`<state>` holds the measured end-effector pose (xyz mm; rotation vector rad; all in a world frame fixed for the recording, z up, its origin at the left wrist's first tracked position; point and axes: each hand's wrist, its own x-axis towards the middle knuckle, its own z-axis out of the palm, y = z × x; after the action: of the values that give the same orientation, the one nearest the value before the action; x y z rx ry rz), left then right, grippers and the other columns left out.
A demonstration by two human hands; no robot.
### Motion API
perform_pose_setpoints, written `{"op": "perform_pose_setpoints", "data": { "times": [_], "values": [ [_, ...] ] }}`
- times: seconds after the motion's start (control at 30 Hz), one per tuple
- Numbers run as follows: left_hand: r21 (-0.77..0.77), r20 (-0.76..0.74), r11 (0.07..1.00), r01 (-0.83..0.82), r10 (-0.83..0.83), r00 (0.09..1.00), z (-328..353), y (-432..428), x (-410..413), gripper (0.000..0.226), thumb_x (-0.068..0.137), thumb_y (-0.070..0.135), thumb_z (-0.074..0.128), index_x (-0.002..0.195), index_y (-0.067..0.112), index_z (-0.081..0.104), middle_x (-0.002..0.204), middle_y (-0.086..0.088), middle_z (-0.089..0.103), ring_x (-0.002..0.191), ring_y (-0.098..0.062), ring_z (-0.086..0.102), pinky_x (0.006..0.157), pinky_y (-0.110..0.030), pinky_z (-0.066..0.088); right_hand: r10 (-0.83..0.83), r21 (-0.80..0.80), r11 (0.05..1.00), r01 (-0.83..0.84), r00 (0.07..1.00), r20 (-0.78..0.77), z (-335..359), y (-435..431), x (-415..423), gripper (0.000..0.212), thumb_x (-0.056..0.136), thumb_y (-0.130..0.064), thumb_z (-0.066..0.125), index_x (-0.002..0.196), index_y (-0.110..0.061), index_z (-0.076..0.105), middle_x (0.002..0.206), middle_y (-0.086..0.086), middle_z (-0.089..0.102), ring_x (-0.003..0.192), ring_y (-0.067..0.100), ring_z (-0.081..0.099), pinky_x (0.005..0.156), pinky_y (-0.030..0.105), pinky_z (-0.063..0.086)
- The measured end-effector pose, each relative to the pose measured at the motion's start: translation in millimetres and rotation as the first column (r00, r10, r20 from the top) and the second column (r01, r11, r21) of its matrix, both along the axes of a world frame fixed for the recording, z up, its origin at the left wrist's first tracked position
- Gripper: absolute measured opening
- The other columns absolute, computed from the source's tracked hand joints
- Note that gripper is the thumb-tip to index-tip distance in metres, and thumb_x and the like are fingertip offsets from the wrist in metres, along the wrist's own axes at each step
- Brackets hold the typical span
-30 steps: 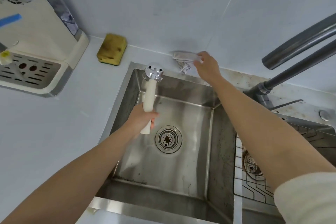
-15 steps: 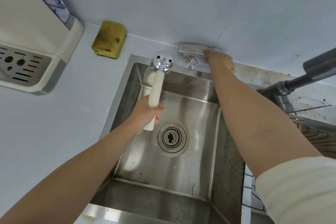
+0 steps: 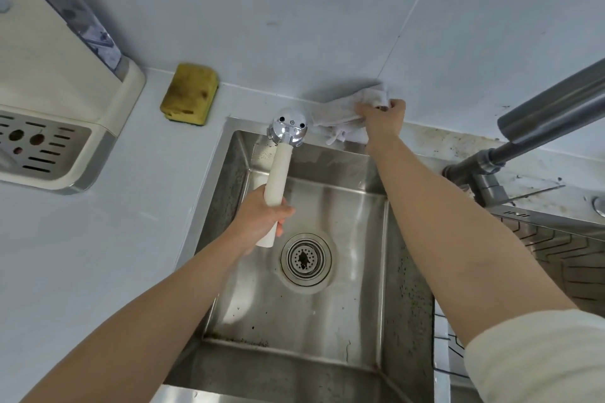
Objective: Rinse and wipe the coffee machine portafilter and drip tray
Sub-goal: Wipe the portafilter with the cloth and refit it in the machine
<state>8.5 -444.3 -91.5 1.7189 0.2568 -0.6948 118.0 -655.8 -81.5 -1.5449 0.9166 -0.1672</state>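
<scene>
My left hand [image 3: 262,217] grips the cream handle of the portafilter [image 3: 283,154], whose chrome head points away over the back rim of the steel sink [image 3: 327,304]. My right hand [image 3: 383,118] grips a white cloth [image 3: 347,109] that lies on the counter behind the sink, against the wall. The coffee machine [image 3: 49,101] stands at the left with its slotted drip tray [image 3: 36,147] in place at its base.
A worn yellow sponge [image 3: 191,93] lies on the counter between machine and sink. The grey tap [image 3: 540,121] reaches in from the right. A second basin with a wire rack [image 3: 563,258] is at the right.
My right hand has closed on the cloth and bunched it up by the wall. The portafilter stays held over the sink, and the view has shifted closer.
</scene>
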Motion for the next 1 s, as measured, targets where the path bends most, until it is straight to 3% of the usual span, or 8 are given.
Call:
{"op": "perform_pose_setpoints", "data": {
  "times": [0.17,0.3,0.37,0.53,0.6,0.7,0.83,1.0],
  "values": [
    [0.008,0.039,1.0,0.016,-0.016,0.999,10.7,4.0,-3.1,0.023,0.079,-0.003,0.062,0.071,0.011,0.045,0.056,-0.005,0.047,0.031,-0.006,0.043,0.038,-0.015,0.042,0.089,0.018,0.995,-0.095,0.969,0.232,31.4,-3.7,-21.3,0.028,0.077,0.006,0.061,0.087,-0.014,0.044,0.084,-0.002,0.053,0.079,0.01,0.057,0.076,0.025,0.051],
    [0.0,0.063,0.999,0.043,-0.043,0.997,21.3,6.2,-9.8,0.024,0.079,-0.004,0.061,0.071,0.012,0.045,0.055,-0.005,0.047,0.03,-0.005,0.043,0.038,-0.014,0.041,0.078,0.139,0.982,-0.129,0.944,0.32,53.8,-9.9,-44.6,0.026,0.075,0.002,0.067,0.096,-0.005,0.052,0.094,0.006,0.062,0.102,0.023,0.06,0.095,0.036,0.049],
    [-0.001,0.073,0.998,0.07,-0.069,0.995,26.6,6.2,-14.9,0.023,0.079,-0.004,0.061,0.072,0.011,0.045,0.055,-0.005,0.046,0.031,-0.006,0.042,0.039,-0.014,0.041,0.075,0.17,0.974,-0.147,0.925,0.372,63.8,-9.5,-57.0,0.023,0.077,-0.004,0.068,0.096,-0.006,0.053,0.092,0.003,0.062,0.099,0.02,0.062,0.091,0.034,0.051],
    [0.032,0.111,0.991,0.13,-0.133,0.985,36.4,0.6,-30.2,0.023,0.078,-0.002,0.062,0.071,0.011,0.045,0.054,-0.004,0.047,0.034,-0.01,0.044,0.047,-0.024,0.042,0.264,-0.162,0.963,-0.217,0.882,0.39,89.1,7.5,-88.9,0.013,0.083,-0.006,0.061,0.092,-0.003,0.052,0.08,-0.007,0.059,0.077,-0.006,0.061,0.074,0.012,0.051],
    [0.049,0.133,0.987,0.155,-0.16,0.978,38.5,-3.1,-37.9,0.023,0.077,-0.002,0.062,0.07,0.012,0.045,0.054,-0.003,0.048,0.035,-0.013,0.044,0.051,-0.028,0.04,0.357,-0.287,0.924,-0.252,0.838,0.412,98.3,19.9,-99.9,0.005,0.083,0.006,0.053,0.086,0.007,0.049,0.074,0.002,0.056,0.069,-0.005,0.061,0.072,0.006,0.046],
    [0.062,0.15,0.976,0.211,-0.218,0.964,41.4,-9.8,-48.7,0.024,0.076,-0.003,0.062,0.068,0.012,0.045,0.051,-0.003,0.048,0.032,-0.012,0.044,0.049,-0.026,0.04,0.566,-0.533,0.781,-0.325,0.728,0.387,104.5,40.9,-116.7,0.011,0.076,0.008,0.045,0.078,0.004,0.055,0.07,0.02,0.046,0.07,0.029,0.051,0.079,0.023,0.042],
    [0.086,0.153,0.972,0.22,-0.231,0.961,42.1,-16.7,-60.0,0.023,0.074,-0.003,0.061,0.07,0.012,0.044,0.05,-0.001,0.047,0.031,-0.013,0.044,0.044,-0.023,0.04,0.658,-0.869,0.399,-0.293,0.752,0.049,89.6,51.3,-130.3,0.037,0.079,-0.009,0.064,0.115,-0.004,0.061,0.096,0.024,0.053,0.092,0.035,0.049,0.077,0.037,0.04],
    [0.123,0.183,0.967,0.222,-0.242,0.953,45.1,-20.6,-69.7,0.021,0.074,-0.002,0.059,0.071,0.014,0.045,0.051,-0.002,0.048,0.028,-0.01,0.043,0.037,-0.017,0.037,0.643,-0.954,0.062,-0.294,0.742,-0.187,86.2,60.8,-150.1,0.033,0.062,-0.015,0.081,0.092,-0.006,0.072,0.08,0.019,0.063,0.071,0.035,0.06,0.057,0.036,0.047]
  ]
}}
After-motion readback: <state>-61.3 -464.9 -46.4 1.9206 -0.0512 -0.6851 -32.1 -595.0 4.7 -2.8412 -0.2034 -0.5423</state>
